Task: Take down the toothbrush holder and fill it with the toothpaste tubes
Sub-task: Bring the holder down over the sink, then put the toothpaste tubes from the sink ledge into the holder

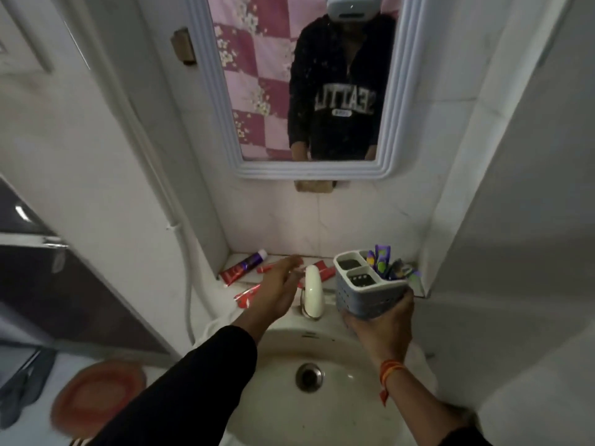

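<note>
My right hand [380, 323] grips a grey and white toothbrush holder [363, 291] from below, above the right side of the sink. Colourful toothbrushes [383, 260] stand in its far compartment; the two near compartments look empty. My left hand [277, 291] stretches out flat, fingers apart, over the ledge behind the sink, holding nothing. Under and around it lie red toothpaste tubes: one with a purple end [241, 268] at the left, one [246, 296] at the near edge, one [325, 272] behind the tap.
A white tap [314, 292] stands between my hands. The white sink [347, 397] with its drain lies below. A mirror [306, 91] hangs on the tiled wall above. A white hose [190, 300] runs down at the left, and an orange basin [96, 397] sits on the floor.
</note>
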{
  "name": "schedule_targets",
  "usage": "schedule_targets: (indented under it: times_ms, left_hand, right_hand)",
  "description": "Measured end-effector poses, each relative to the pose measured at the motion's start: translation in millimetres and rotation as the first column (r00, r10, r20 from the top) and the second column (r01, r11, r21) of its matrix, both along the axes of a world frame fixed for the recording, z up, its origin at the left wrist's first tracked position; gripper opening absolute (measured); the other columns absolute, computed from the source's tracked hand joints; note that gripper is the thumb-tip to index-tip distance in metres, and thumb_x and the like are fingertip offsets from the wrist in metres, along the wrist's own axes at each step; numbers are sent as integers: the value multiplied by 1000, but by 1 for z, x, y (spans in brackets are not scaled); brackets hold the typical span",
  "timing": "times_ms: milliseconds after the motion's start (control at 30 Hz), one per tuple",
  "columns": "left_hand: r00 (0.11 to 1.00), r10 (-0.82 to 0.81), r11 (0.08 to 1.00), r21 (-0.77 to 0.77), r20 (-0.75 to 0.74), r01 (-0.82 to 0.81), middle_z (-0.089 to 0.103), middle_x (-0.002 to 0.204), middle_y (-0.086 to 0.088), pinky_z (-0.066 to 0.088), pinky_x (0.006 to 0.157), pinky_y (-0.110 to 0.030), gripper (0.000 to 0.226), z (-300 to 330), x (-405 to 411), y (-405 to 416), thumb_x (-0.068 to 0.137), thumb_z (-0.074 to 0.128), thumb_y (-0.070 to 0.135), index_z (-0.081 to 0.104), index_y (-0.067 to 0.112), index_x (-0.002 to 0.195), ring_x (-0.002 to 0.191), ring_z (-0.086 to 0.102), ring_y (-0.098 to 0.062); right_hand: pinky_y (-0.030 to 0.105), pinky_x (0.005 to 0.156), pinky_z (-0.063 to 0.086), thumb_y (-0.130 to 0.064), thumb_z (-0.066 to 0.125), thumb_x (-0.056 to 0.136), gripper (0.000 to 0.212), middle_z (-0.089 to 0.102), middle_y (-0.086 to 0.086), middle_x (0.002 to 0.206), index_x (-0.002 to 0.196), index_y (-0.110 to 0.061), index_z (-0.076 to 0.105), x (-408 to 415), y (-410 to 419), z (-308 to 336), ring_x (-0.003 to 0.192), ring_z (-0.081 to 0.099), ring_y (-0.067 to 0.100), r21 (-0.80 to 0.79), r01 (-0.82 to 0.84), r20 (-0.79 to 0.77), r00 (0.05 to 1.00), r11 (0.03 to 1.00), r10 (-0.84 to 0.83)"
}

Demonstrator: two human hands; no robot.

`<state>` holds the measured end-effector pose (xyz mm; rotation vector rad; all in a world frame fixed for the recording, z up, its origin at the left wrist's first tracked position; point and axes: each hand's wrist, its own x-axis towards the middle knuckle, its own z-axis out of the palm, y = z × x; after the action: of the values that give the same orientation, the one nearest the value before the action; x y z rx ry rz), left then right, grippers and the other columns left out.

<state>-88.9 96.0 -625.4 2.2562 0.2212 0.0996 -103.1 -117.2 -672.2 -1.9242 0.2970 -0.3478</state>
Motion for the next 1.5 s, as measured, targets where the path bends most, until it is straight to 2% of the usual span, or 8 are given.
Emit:
schedule_targets:
  times_ms: [167, 600, 967, 1133, 1233, 1300, 1400, 1500]
  left_hand:
    - [992, 31, 990, 143, -122, -14, 69, 132, -10, 51, 105, -38, 41, -27, 15, 18, 92, 52, 4, 68, 8, 129, 122, 64, -25]
    - [934, -137, 818, 494, -330, 294, 64, 124, -5, 52, 100, -35, 45, -73, 50, 57, 83, 78, 22, 66, 17, 125, 113, 64, -25]
    - [938, -175, 618, 709, -298, 340, 63, 124, -10, 56, 89, -41, 42, -93, 52, 67, 88, 69, 21, 61, 15, 129, 106, 64, -30]
    - [923, -182, 566, 732, -340, 380, 66, 123, -11, 57, 92, -42, 32, -83, 53, 62, 96, 58, 22, 64, 16, 127, 109, 65, -32]
    - [925, -133, 726, 600, -357, 336, 74, 108, -7, 57, 76, -35, 49, -71, 62, 70, 87, 69, 24, 58, 24, 134, 88, 71, -22]
    - [948, -104, 814, 522, -301, 255, 76, 91, -7, 54, 66, -31, 93, -45, 63, 72, 50, 87, 6, 54, 23, 136, 76, 71, -22]
    - [998, -26, 906, 421, -63, 50, 77, 86, -10, 52, 65, -30, 23, 13, 63, 62, 77, 72, 7, 72, 13, 99, 81, 74, -27]
    - [975, 10, 982, 182, 220, -51, 78, 86, -2, 55, 67, -23, 11, 57, 63, 43, 87, 71, 14, 77, 18, 95, 75, 72, -14]
  right_hand:
    - [47, 100, 52, -30, 103, 39, 139, 46, 12, 147, 152, -17, 23, 7, 6, -38, 127, 57, 34, 0, -45, -38, 998, 999, 45]
    - [58, 99, 53, -28, 104, 36, 138, 33, 24, 141, 143, -5, 20, -4, 36, -79, 127, 50, 44, 1, 0, -55, 998, 1000, 0]
    - [-12, 79, 37, -20, 102, 46, 107, 51, 11, 140, 138, -9, 49, -8, 29, -63, 126, 55, 23, 54, -115, -59, 991, 992, 118]
    - [17, 93, 52, -18, 102, 45, 109, 61, 1, 135, 138, -23, 45, -6, 20, -54, 126, 57, 18, 127, -196, -76, 976, 972, 206]
    - [33, 98, 56, -8, 100, 47, 106, 61, -1, 135, 135, -29, 46, 0, 14, -52, 127, 57, 21, 183, -218, -99, 966, 959, 239]
    - [15, 80, 59, 2, 97, 51, 100, 60, 1, 133, 133, -27, 47, 5, 8, -51, 124, 58, 21, 222, -258, -100, 953, 940, 285]
    - [9, 75, 56, 4, 99, 45, 110, 63, 0, 132, 137, -27, 46, 11, 0, -53, 121, 62, 16, 233, -305, -74, 941, 923, 330]
    - [18, 92, 56, -6, 103, 39, 123, 64, -7, 133, 141, -33, 41, 12, -6, -50, 119, 64, 7, 186, -355, -37, 929, 916, 368]
